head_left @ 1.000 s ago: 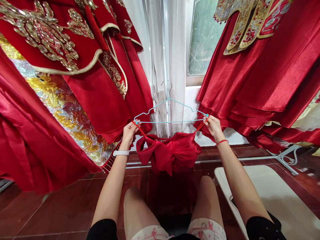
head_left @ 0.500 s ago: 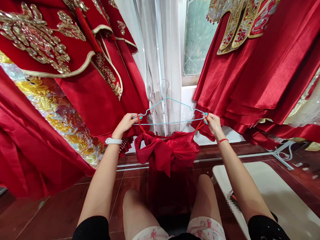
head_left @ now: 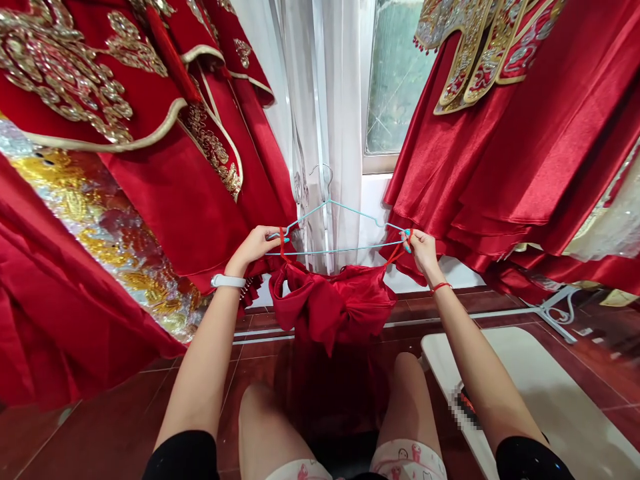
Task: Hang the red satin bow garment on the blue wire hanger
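Note:
A light blue wire hanger [head_left: 345, 249] with a silver hook is held level between both hands, hook pointing away from me. My left hand [head_left: 260, 244] is closed round the hanger's left end, where a thin red strap loops over it. At the opposite end, my right hand [head_left: 421, 248] pinches the wire and the other strap. From these straps hangs a red dress [head_left: 333, 300] with a large bow at its bodice. Its dark red skirt drops between my knees into shadow.
Red garments with gold embroidery [head_left: 210, 140] hang at the left. More red gowns [head_left: 480, 167] hang at the right, above a white metal rack foot [head_left: 557, 313]. A cream low table [head_left: 545, 380] stands right of my legs. White curtains [head_left: 345, 100] and a window [head_left: 395, 80] are ahead.
The hanger and dress have shifted slightly left and down in view. My right hand has moved slightly left, still gripping the hanger end and strap. Both grips stay closed.

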Available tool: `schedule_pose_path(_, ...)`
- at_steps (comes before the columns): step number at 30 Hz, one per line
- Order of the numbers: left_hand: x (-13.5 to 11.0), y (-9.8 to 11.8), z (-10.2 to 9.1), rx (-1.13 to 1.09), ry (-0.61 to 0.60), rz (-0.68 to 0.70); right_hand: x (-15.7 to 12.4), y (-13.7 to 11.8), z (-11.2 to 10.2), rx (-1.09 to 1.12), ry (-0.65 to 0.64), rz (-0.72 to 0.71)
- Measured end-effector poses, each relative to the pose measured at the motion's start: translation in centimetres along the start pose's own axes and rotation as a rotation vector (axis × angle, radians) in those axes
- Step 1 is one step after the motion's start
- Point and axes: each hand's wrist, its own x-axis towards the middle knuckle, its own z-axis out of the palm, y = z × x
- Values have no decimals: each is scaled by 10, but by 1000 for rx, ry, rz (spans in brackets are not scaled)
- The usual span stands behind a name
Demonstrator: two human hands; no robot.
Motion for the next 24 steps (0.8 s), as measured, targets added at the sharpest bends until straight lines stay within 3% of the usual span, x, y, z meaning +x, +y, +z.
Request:
schedule_pose_path(4, -1, 2, 6, 142, 20, 52, -1, 3, 4, -29, -10, -2)
schedule_pose_path(10, -6, 1, 17, 498, 152, 62, -6, 10, 11, 14, -15, 39)
schedule_pose_path(19, -12, -11, 23, 348, 201, 94, -9, 8, 14, 58, 9, 64)
schedule_pose_path(24, -11, -18, 24, 364, 145, 130, -2, -1, 3, 18, 4, 110)
